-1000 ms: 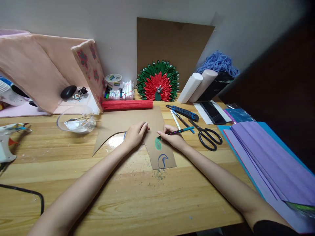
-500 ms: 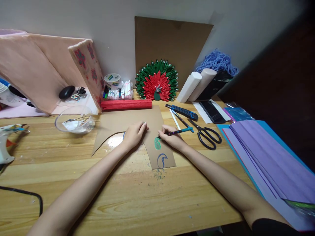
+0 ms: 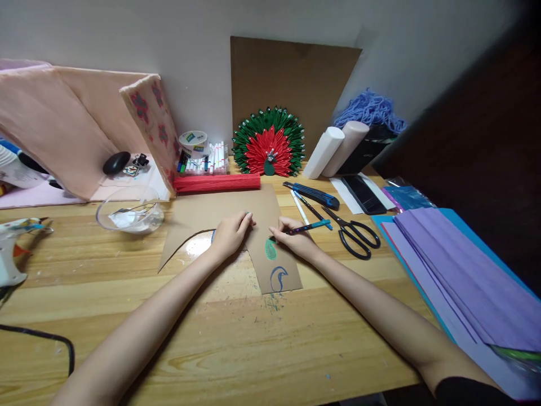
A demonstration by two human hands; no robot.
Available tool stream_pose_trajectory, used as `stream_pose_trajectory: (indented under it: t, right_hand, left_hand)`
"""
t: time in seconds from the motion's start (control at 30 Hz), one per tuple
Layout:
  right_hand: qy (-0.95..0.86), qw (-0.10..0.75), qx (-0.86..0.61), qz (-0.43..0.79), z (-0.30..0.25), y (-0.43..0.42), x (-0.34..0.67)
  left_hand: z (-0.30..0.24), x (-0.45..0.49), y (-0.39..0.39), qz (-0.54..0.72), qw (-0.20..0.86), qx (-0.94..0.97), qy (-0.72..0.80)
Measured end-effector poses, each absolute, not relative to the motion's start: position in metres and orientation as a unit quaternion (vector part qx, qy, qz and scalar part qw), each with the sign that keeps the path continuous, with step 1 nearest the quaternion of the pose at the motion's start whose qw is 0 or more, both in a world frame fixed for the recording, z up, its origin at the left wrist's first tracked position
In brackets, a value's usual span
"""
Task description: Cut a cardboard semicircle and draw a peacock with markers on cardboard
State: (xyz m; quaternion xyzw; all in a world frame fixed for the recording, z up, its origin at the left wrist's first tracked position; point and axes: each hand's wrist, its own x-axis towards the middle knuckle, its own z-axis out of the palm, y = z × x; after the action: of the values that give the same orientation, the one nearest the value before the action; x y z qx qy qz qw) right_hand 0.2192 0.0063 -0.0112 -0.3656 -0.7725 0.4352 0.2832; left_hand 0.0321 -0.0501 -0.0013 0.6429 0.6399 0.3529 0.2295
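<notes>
My right hand [image 3: 298, 241] is closed round a dark felt-tip pen [image 3: 306, 226] with coloured spots and a teal end. Its tip is at the top of a green teardrop shape [image 3: 271, 249] drawn on the brown cardboard [image 3: 220, 202]. Below that is a blue curled outline [image 3: 279, 278]. My left hand [image 3: 230, 234] lies on the cardboard beside its curved cut edge, fingers curled in; what is under them, if anything, is hidden. To the right of my right hand are a white marker [image 3: 300, 208], another dark pen [image 3: 313, 210] and black-handled scissors [image 3: 353, 232].
A blue-black box cutter [image 3: 313, 194] lies behind the pens. Red crepe paper [image 3: 217, 182] borders the cardboard at the back, before a red-green paper peacock [image 3: 269, 144]. A clear bowl [image 3: 103, 215] and glue gun [image 3: 12, 251] stand left; purple sheets [image 3: 465, 270] lie right.
The view has tilted slightly, so everything sits a little lower. Both hands keep nearly the same place, and the pen tip stays at the green shape.
</notes>
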Motion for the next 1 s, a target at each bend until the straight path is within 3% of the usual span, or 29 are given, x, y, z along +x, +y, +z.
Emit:
stream_pose_trajectory:
  t: [0.53, 1.0]
  right_hand:
    - [-0.799, 0.277, -0.365, 0.389, -0.0104, 0.0068, 0.2194]
    - [-0.769, 0.287, -0.367, 0.438, -0.0163, 0.0089, 0.2203]
  left_hand:
    - [-0.0024, 0.0319, -0.0497, 0.352, 0.221, 0.648, 0.638]
    - [-0.0040, 0.0315, -0.0499, 0.354, 0.227, 0.646, 0.638]
